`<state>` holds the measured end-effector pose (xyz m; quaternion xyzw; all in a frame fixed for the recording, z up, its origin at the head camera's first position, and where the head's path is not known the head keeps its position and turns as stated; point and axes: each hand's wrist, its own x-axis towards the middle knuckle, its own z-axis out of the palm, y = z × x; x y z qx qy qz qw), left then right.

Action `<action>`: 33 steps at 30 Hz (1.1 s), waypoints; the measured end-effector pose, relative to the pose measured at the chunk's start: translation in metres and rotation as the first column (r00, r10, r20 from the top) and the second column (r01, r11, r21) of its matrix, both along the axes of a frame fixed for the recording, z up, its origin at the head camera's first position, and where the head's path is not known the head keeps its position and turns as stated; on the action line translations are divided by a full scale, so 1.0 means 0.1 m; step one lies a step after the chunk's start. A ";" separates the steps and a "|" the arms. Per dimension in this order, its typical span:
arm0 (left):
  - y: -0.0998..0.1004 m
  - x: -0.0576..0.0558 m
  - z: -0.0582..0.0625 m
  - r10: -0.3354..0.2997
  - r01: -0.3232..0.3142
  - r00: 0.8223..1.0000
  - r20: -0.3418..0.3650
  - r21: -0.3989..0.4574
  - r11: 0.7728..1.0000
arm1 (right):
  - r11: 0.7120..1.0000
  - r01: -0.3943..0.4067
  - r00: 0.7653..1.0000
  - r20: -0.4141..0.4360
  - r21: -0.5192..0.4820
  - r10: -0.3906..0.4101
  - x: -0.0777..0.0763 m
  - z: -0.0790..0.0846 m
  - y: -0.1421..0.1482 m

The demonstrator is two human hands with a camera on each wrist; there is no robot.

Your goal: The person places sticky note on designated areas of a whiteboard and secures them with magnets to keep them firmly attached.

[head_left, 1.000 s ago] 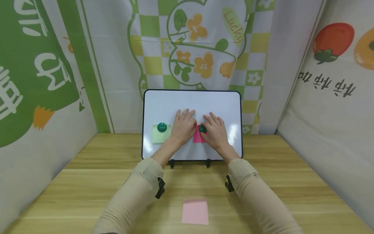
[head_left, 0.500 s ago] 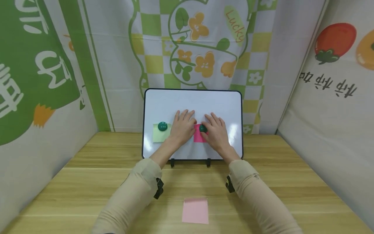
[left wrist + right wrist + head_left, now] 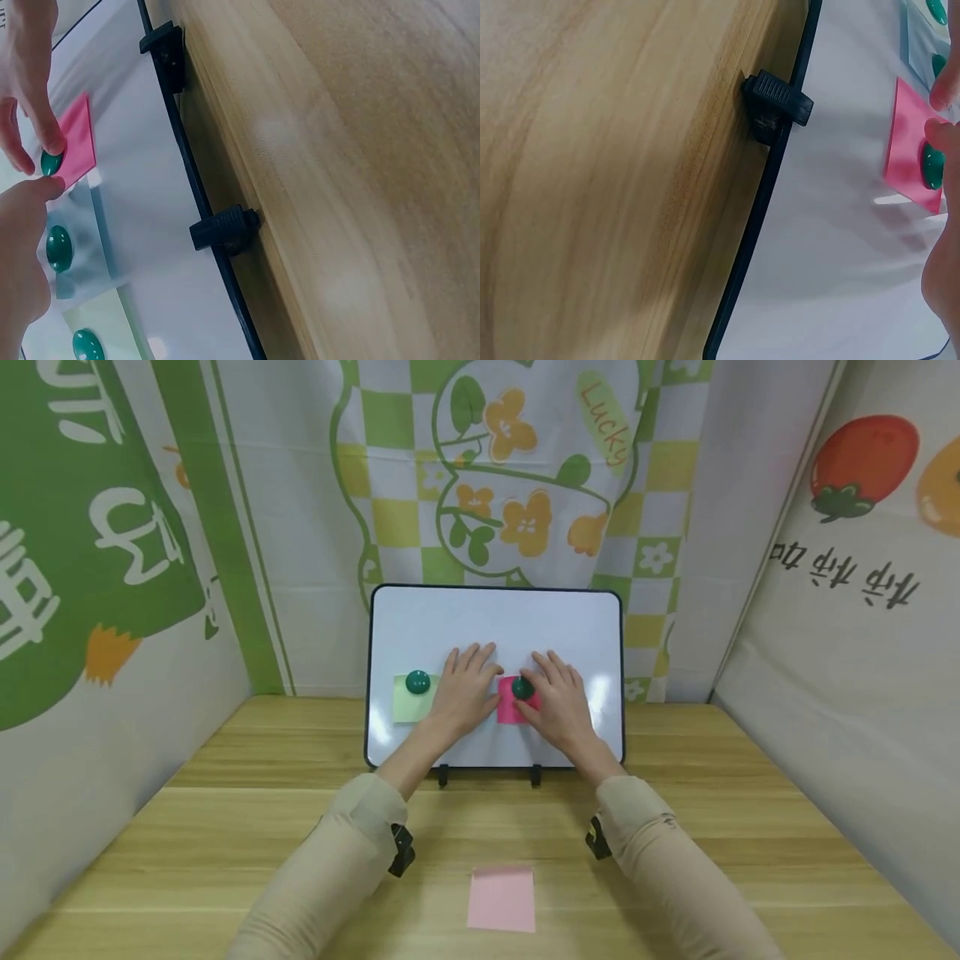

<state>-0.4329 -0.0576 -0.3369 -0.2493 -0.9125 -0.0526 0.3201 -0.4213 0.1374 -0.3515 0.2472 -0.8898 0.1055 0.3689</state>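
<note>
A whiteboard (image 3: 570, 627) stands upright with a bright pink sticky note (image 3: 510, 714) on its face. My right hand (image 3: 561, 700) is at this note, thumb and forefinger on either side of a round green magnet (image 3: 522, 687) on its upper part. My left hand (image 3: 461, 689) lies against the board left of the note, fingers spread and thumb and forefinger apart, the thumb tip right at the note's edge. In the left wrist view a light blue note (image 3: 86, 232) with its own green magnet (image 3: 58, 248) shows beside the pink one; the left hand hides it in the head view.
A light green note (image 3: 412, 706) under another green magnet (image 3: 417, 682) is at the board's left. Black stand clips (image 3: 536, 774) hold the board's lower edge. A pale pink note (image 3: 502, 900) lies on the wooden table (image 3: 720, 827) in front, between the forearms.
Both hands have eased slightly apart, the left to the left and the right to the right, so more of the pink note and its magnet shows. The magnet stays on the note.
</note>
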 end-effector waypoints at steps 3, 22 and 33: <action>-0.03 0.01 -0.02 -0.004 0.004 1.000 0.026 0.015 1.000 | 1.000 -0.001 1.000 0.001 -0.005 0.001 0.01 -0.02 0.02; -0.13 0.25 -0.03 -0.251 0.139 0.939 0.235 0.409 0.902 | 0.991 -0.079 0.988 0.122 -0.111 0.092 0.14 -0.10 0.11; -0.24 0.37 -0.10 -0.306 0.117 0.903 0.302 0.513 0.850 | 0.979 -0.080 0.975 0.188 -0.186 0.115 0.26 -0.10 0.16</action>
